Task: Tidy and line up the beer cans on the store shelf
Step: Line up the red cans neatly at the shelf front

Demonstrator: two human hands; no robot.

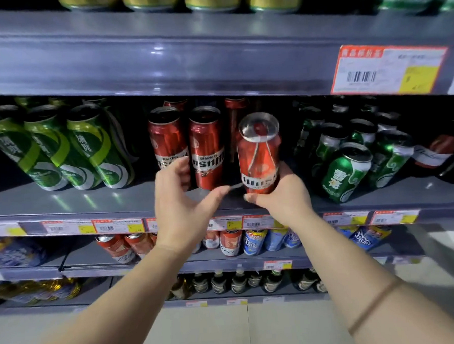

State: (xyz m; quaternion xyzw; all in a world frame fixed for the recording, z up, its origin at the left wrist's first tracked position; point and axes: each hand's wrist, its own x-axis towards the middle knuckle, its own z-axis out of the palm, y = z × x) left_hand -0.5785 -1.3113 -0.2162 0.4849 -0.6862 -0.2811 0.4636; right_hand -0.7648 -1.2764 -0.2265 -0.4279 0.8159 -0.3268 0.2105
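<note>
My right hand (282, 198) grips a tall red beer can (259, 154) by its lower part, holding it a little above the front of the grey middle shelf (90, 202). The held can appears upside down, with its shiny domed end up. Two more red cans (206, 146) stand upright just left of it, with others behind in the dark. My left hand (180, 200) hovers with fingers spread in front of the leftmost red can (166, 140), holding nothing.
Three tall green cans (61, 149) line the left of the same shelf. Short green cans (347, 170) crowd the right. The upper shelf edge (162, 57) hangs close above the can tops. Price tags (105, 227) run along the shelf lip; more cans and bottles fill lower shelves.
</note>
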